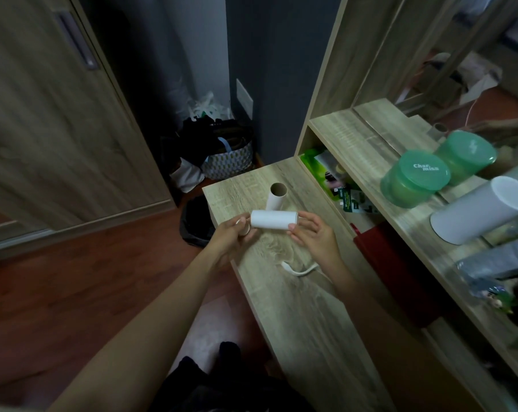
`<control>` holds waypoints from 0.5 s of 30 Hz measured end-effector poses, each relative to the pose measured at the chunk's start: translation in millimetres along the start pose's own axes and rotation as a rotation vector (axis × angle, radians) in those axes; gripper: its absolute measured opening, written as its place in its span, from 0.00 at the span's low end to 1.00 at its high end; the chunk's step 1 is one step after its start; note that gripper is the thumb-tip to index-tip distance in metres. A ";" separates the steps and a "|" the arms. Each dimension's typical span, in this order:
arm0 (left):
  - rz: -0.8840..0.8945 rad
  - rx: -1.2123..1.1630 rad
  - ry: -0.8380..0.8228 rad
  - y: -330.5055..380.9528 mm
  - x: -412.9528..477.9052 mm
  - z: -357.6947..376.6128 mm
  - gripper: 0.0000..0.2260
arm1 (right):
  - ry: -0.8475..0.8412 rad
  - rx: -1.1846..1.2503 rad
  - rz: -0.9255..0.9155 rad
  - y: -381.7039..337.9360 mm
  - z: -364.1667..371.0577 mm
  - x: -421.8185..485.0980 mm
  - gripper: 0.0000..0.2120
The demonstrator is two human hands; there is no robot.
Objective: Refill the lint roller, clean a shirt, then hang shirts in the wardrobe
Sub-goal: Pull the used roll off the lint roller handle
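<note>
A white lint roller refill [273, 219] lies sideways just above the wooden desk [299, 295], held between both hands. My left hand [233, 237] grips the roller's handle at the refill's left end; only a bit of the handle shows. My right hand [313, 233] pinches the refill's right end with fingertips. Just behind it an empty cardboard core [276, 196] lies on the desk, its open end facing up and away. A white curled strip [298, 269] lies on the desk near my right wrist. No shirt is in view.
A wardrobe door [58, 120] stands at left. A black bin [195, 222] sits on the floor beside the desk, with bags [222, 150] in the corner behind. The shelf at right carries green jars [415, 179] and a white cylinder [477, 212] before a mirror.
</note>
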State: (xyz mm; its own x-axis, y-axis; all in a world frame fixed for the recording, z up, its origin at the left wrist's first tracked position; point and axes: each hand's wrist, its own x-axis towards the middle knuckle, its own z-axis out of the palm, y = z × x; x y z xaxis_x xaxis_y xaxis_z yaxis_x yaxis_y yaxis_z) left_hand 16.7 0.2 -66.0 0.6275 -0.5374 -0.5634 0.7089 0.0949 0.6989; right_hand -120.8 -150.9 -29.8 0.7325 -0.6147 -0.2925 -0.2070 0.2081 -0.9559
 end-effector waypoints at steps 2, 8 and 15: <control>-0.065 -0.068 0.033 -2.6 -0.7 -0.2 0.12 | 0.020 0.050 0.017 -0.1 -4.6 -1.2 0.20; 0.088 0.394 0.054 -18.5 4.5 -1.4 0.17 | 0.052 0.119 0.042 2.1 -14.0 -6.3 0.19; 0.364 0.870 0.039 -17.7 12.2 -7.4 0.14 | 0.078 0.163 0.062 2.7 -20.6 -3.6 0.18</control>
State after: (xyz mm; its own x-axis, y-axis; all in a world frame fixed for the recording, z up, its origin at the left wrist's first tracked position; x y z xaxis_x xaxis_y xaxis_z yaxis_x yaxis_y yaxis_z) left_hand 14.3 -1.8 -88.5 0.7845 -0.5676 -0.2496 -0.0117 -0.4160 0.9093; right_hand -137.4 -163.8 -31.8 0.6678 -0.6527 -0.3578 -0.1377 0.3641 -0.9211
